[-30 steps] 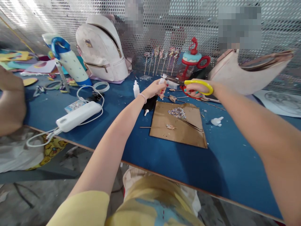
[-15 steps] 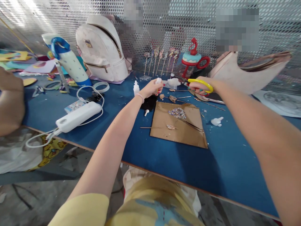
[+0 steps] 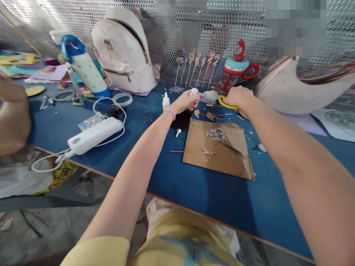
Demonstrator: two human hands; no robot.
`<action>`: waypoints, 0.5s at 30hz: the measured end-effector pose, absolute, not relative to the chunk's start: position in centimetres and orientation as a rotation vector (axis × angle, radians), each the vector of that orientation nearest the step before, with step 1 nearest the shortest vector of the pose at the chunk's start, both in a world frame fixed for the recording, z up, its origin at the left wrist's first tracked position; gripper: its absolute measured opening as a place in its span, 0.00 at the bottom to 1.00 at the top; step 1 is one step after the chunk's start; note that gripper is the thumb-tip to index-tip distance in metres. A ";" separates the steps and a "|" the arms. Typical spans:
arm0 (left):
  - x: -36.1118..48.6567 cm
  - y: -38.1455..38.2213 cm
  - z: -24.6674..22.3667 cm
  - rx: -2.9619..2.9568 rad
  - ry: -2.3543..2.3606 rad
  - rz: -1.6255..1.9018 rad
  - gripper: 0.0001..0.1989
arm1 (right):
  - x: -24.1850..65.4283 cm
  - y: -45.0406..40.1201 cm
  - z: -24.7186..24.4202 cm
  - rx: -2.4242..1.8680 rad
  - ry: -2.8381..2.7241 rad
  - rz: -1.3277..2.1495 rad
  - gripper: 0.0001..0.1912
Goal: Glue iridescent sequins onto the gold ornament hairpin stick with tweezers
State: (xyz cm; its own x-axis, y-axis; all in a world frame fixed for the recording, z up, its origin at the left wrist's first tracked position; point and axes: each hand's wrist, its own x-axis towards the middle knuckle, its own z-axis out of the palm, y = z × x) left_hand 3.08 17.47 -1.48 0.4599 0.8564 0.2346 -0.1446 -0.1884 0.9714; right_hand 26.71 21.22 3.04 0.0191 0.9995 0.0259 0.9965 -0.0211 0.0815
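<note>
My left hand [image 3: 186, 101] is closed around a small white bottle [image 3: 194, 91], above a black phone [image 3: 181, 120]. At the right, my right hand [image 3: 237, 98] is over the yellow-handled scissors [image 3: 227, 103]; its fingers are mostly hidden behind the hand. Between the hands lies a crumpled whitish piece [image 3: 210, 96]. Nearer me, a cardboard sheet [image 3: 216, 166] bears a pile of small beads [image 3: 216, 134], tweezers [image 3: 235, 149] and a decorated stick [image 3: 191, 152]. Leaf-topped hairpins [image 3: 210, 116] lie behind the cardboard.
Decorated sticks [image 3: 191, 68] stand upright near the mesh wall. Around them are a white backpack [image 3: 127, 55], a red-handled cup [image 3: 235, 68] and a white bag [image 3: 280, 92]. A power strip [image 3: 95, 135] and bottle [image 3: 85, 70] are left. Another person's arm [image 3: 13, 122] rests far left.
My right hand has lowered, bringing the yellow scissors down toward the table; their blades no longer show. My left hand still holds the white bottle. The whole view has shifted slightly.
</note>
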 end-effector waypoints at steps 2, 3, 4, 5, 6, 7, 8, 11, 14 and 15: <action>3.1 17.4 -1.4 1.491 0.670 1.021 0.08 | 26.3 21.6 2.8 2.216 2.131 0.146 0.29; 3.1 17.4 -1.4 1.491 0.677 1.016 0.08 | 26.1 21.7 2.7 2.208 2.125 0.139 0.30; 3.1 17.3 -1.4 1.490 0.681 1.013 0.07 | 26.0 21.9 2.7 2.202 2.120 0.130 0.30; 3.0 17.3 -1.4 1.489 0.683 1.010 0.07 | 25.9 22.0 2.6 2.195 2.113 0.118 0.31; 3.0 17.4 -1.4 1.489 0.682 1.008 0.07 | 25.9 22.1 2.6 2.190 2.106 0.107 0.32; 3.0 17.4 -1.4 1.488 0.679 1.006 0.07 | 25.8 22.2 2.6 2.184 2.099 0.100 0.33; 3.0 17.4 -1.4 1.488 0.675 1.005 0.06 | 25.8 22.3 2.5 2.180 2.090 0.099 0.33; 3.1 17.5 -1.5 1.486 0.669 1.007 0.07 | 25.9 22.5 2.4 2.161 2.067 0.112 0.32; 3.2 17.6 -1.5 1.483 0.677 1.008 0.06 | 26.3 23.0 2.2 2.126 2.089 0.107 0.30; 3.2 17.5 -1.5 1.484 0.680 1.008 0.06 | 26.5 23.1 2.2 2.092 2.135 0.092 0.29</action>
